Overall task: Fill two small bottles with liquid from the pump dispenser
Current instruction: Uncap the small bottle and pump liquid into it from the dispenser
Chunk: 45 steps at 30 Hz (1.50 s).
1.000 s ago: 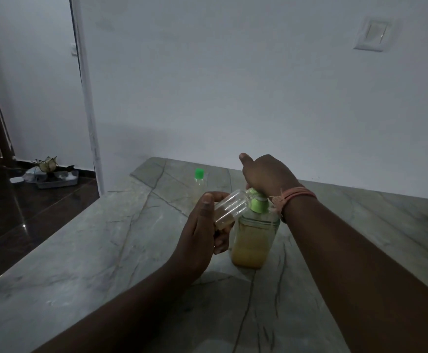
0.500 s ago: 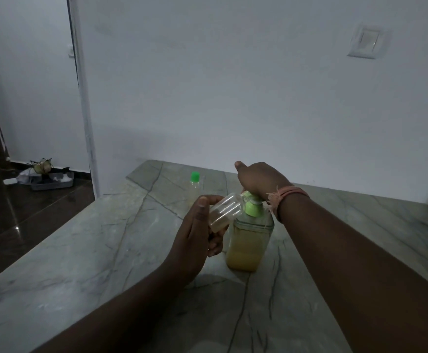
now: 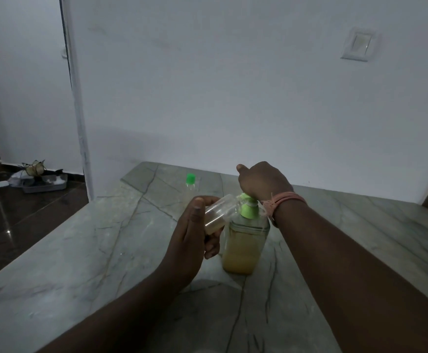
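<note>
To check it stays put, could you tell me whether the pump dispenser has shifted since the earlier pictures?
No; the pump dispenser keeps its place relative to the green-capped bottle behind it.

Centre: pump dispenser (image 3: 243,240) stands on the desk (image 3: 85,250), both hands (image 3: 192,238) (image 3: 263,182) crowding its top.
Behind: capped small bottle (image 3: 190,184) stands near the wall (image 3: 233,98).
Left: bare desk surface.
Right: bare desk surface.
</note>
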Each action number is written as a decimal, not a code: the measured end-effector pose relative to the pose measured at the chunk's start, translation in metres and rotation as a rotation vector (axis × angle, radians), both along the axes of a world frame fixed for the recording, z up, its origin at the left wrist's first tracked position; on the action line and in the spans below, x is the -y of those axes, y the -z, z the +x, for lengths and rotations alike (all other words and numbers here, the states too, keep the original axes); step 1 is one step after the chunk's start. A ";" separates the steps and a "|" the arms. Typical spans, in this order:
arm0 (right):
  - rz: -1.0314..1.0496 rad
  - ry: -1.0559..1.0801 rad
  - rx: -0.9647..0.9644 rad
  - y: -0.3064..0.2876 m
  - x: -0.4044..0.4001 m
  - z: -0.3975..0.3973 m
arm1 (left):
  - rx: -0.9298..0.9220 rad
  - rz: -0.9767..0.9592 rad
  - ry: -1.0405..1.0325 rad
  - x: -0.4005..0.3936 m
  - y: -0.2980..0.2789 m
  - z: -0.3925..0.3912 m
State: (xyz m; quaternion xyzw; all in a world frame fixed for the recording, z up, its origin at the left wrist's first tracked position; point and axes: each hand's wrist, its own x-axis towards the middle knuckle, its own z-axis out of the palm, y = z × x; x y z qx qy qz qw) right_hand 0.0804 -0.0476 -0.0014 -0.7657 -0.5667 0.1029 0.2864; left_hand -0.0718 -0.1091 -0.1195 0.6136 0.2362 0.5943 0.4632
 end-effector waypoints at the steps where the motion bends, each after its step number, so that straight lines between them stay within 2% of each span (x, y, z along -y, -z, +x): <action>1: -0.005 -0.001 0.026 -0.001 0.002 -0.002 | -0.002 -0.002 -0.005 0.000 0.000 -0.001; 7: 0.023 -0.024 0.244 -0.016 0.014 -0.010 | -0.004 -0.008 -0.021 0.002 -0.001 0.000; 13: 0.078 0.023 0.191 -0.009 0.016 -0.013 | -0.033 -0.005 -0.031 0.000 0.000 -0.001; 20: 0.044 -0.043 0.215 -0.017 0.018 -0.011 | -0.009 -0.030 -0.013 0.003 -0.001 0.001; 25: 0.067 0.007 0.092 -0.006 0.015 -0.006 | -0.004 -0.011 -0.008 0.001 -0.001 0.001; 32: 0.050 -0.024 0.241 -0.016 0.019 -0.011 | -0.022 -0.010 -0.013 0.004 -0.001 0.001; 38: 0.105 0.025 0.169 -0.005 0.016 -0.010 | -0.024 -0.013 -0.022 0.002 0.000 0.001; 45: 0.030 -0.026 0.288 -0.016 0.016 -0.013 | -0.032 -0.016 -0.026 0.003 -0.001 0.002</action>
